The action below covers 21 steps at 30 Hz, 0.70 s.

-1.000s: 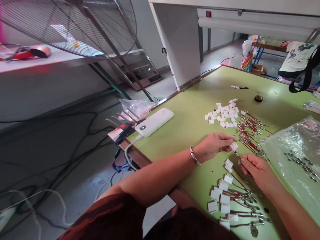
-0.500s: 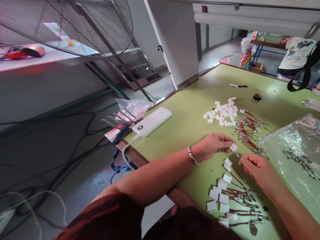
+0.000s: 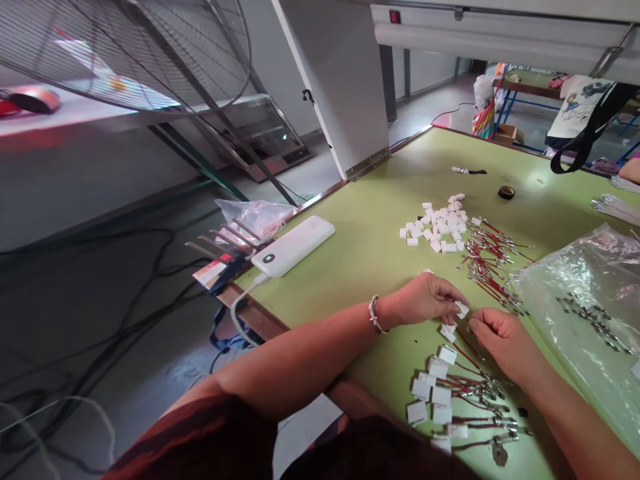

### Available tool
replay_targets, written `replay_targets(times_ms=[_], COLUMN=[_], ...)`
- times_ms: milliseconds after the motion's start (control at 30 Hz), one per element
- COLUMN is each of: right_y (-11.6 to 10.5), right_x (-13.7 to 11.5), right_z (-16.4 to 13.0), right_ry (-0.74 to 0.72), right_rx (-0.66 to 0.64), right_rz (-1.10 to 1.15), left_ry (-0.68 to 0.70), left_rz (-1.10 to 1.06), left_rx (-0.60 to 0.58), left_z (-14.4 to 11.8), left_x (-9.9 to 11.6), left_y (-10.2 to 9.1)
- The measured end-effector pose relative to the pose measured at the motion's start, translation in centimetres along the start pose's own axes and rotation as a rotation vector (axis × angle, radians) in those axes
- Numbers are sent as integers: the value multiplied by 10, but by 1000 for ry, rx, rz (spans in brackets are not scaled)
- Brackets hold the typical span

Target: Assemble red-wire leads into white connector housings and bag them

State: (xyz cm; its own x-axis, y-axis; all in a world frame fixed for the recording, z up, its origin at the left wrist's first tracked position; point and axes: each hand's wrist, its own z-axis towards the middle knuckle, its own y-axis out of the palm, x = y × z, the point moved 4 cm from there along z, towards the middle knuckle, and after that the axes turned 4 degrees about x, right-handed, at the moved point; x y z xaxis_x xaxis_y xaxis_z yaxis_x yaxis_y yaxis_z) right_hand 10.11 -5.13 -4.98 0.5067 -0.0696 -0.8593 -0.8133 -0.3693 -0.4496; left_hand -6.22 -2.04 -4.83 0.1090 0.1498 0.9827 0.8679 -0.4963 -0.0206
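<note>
Left hand (image 3: 434, 300) has thumb and fingers clamped on a small white block (image 3: 461, 309), held over the table (image 3: 360, 247) inward of its near edge. Right hand (image 3: 499, 333) is just beside it, fingertips drawn together; whether they grip anything, I cannot tell. Risk noted: wired blocks (image 3: 441, 395) lie between the hands and the near edge, so a dropped wrist could disturb them. Heaped red leads (image 3: 483, 267) cross; pulling one could drag others
</note>
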Motion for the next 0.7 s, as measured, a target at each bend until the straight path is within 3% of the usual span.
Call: replay_targets(times_ms=[233,367,433,467,533,600,633,700], right_y=[5,-13,-31,-39,-49,-46,-42,-33], right_x=[-6,-6,-3,-2,1,5,6,7], right_z=[-2,2,11,16,25,32,34,35], right_ry=[-78,-92,-165,-209,-270,-269,-249,-196], right_rx=[-9,-125,23,146,368,463,462,440], right_rz=[-96,-212,-306,-372,-563,-788,-888,-1028], left_ry=[18,216,296,302,252,158,109,47], left_rz=[9,286,337,346,425,596,692,854], left_rx=[-48,-219,-252,-181,128,437,510,501], left_z=[1,-13,-19,-19,-16,-13,-11,-5], left_x=[-6,14,25,29,33,30,27,20], left_y=[7,7,0,-9,-33,-54,-59,-61])
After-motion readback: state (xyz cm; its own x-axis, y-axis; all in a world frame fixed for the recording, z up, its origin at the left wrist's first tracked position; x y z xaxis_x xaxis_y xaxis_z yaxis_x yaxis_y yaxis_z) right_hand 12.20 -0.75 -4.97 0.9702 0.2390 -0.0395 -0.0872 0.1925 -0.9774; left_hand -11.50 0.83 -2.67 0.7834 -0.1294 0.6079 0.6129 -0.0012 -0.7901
